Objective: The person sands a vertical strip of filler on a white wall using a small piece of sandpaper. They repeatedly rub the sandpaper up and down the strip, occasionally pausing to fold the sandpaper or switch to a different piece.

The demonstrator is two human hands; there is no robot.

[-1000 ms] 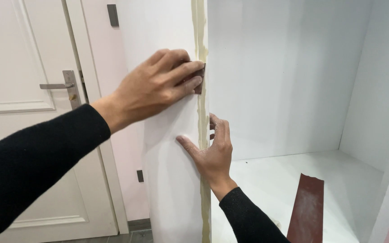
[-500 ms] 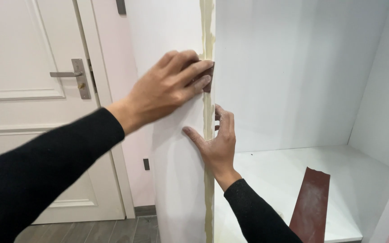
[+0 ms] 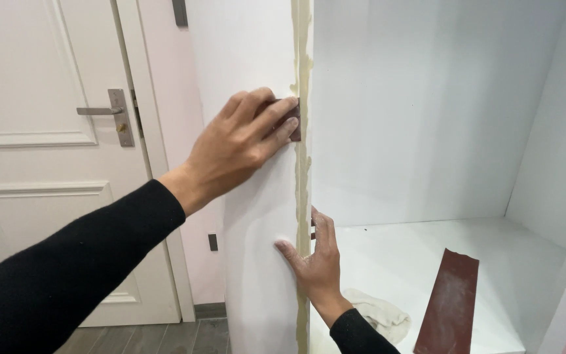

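Note:
My left hand point(image 3: 240, 144) presses a small dark red-brown piece of sandpaper point(image 3: 294, 121) against the front edge of a white upright cabinet panel point(image 3: 257, 216). That edge carries a rough yellowish strip of filler point(image 3: 302, 164) running top to bottom. Lower down, my right hand point(image 3: 314, 265) grips the same panel edge, thumb on the outer face and fingers wrapped inside. Both arms are in black sleeves.
Inside the white cabinet, a long strip of red-brown sandpaper point(image 3: 450, 305) lies on the shelf point(image 3: 394, 255), with a crumpled white cloth point(image 3: 378, 313) beside it. To the left stands a white door point(image 3: 34, 196) with a metal lever handle point(image 3: 103, 111). Grey plank floor shows below.
My left hand has slid the sandpaper a little down the panel edge. My right hand has dropped lower on the edge. The view has shifted, bringing the white cloth into sight.

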